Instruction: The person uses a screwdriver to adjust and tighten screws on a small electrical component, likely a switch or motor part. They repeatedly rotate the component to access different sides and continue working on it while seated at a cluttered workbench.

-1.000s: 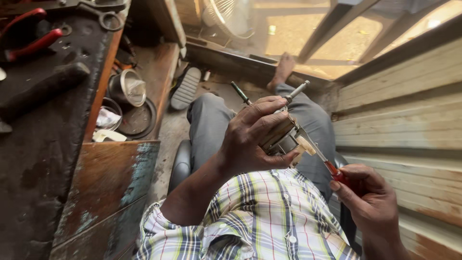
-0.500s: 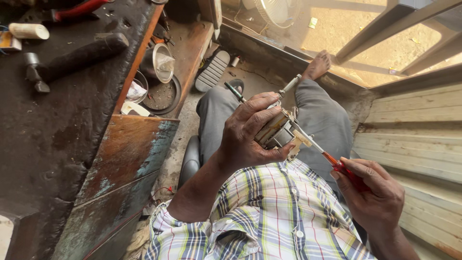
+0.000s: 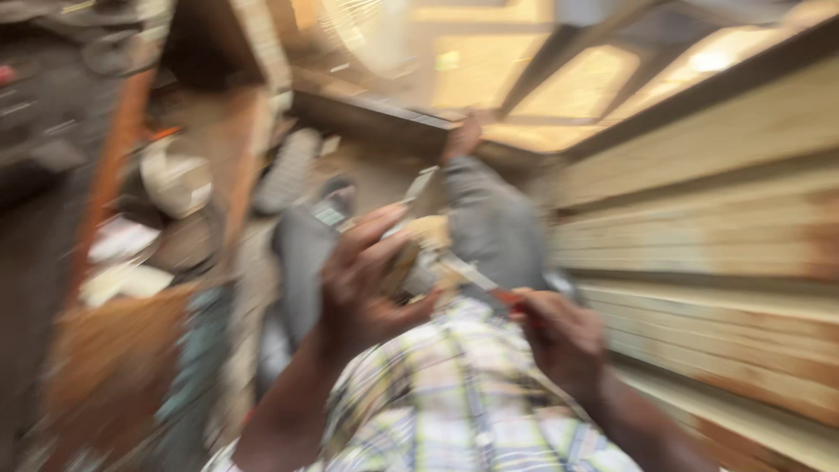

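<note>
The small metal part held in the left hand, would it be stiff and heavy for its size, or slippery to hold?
The metal part looks rigid and probably dense for its size, though blur hides detail. The left hand wraps fingers around it, suggesting it needs a firm grip. The screwdriver in the right hand presses against it, so it may twist.

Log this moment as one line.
view: blurred | left hand: grips small metal part | right hand: holds red-handled screwdriver, tip at part | over lap, plaid shirt
</note>
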